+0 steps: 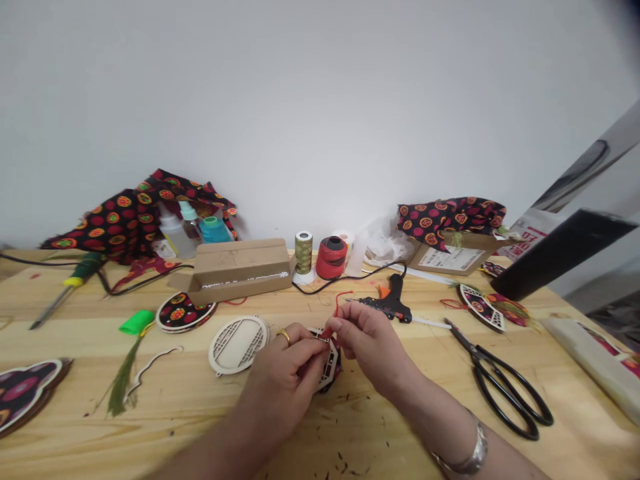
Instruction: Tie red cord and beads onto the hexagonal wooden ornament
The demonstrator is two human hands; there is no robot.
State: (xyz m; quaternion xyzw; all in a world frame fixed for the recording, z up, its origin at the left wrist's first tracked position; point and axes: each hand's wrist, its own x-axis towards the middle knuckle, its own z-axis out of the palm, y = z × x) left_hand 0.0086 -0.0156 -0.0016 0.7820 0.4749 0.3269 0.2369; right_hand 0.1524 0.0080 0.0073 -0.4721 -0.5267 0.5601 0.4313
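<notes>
My left hand (290, 370), with a gold ring on one finger, is closed around a small ornament (330, 370) that has a pale lattice frame and dark patterned fabric. Much of the ornament is hidden behind my fingers. At its top edge my right hand (370, 340) pinches a red cord (337, 303), whose loose end sticks up above the fingertips. Left of my hands lies a pale oval lattice frame (239, 345). The black-handled scissors (510, 387) rest on the table to the right of my right wrist.
Behind my hands stand an open cardboard box (240, 270), a gold thread spool (303, 253) and a red thread spool (332, 259). A black glue gun (390, 303) lies beyond my right hand. At left are a screwdriver (67, 287) and a green tassel (125, 380).
</notes>
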